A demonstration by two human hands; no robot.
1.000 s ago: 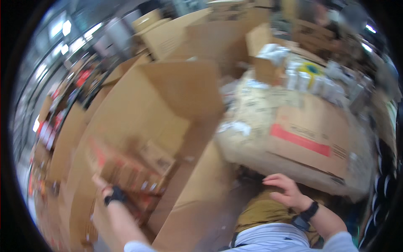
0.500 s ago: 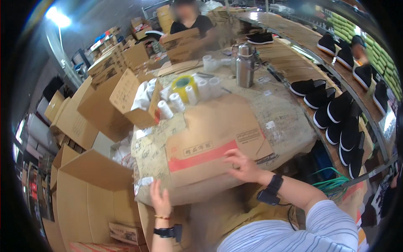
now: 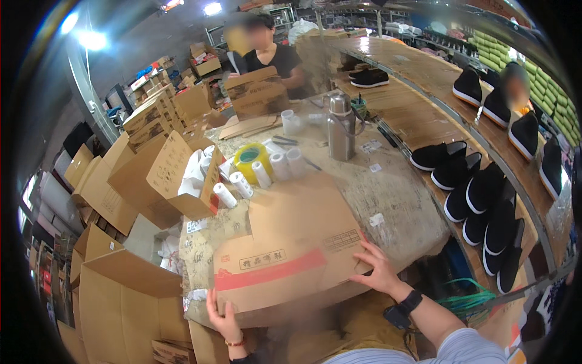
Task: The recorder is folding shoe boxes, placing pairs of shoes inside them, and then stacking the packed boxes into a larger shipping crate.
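- The flattened carton (image 3: pixel 285 242) lies printed side up along the front edge of the tabletop (image 3: pixel 412 212), its left end near the front left corner.
- The left hand (image 3: pixel 224 318) is open, thumb apart from the fingers, at the carton's near left corner; the right hand (image 3: pixel 377 267) is spread wide at its right edge. Neither appears to be clasping it firmly, so lifting from one side could let the other sag or slip.
- The front of the carton is blurred, so I cannot tell whether it overhangs the tabletop's front edge; if it does, a pull toward the body could tip it off.
- Its back edge sits close to the white rolls (image 3: pixel 260 174) and the yellow tape roll (image 3: pixel 251 159); a push toward the far edge could topple the upright ones.
- A broad swing as the carton opens could catch the metal flask (image 3: pixel 342 130), farther back on the tabletop.
- Past the tabletop's left edge stands a large open box (image 3: pixel 115 303); anything knocked that way could drop inside.
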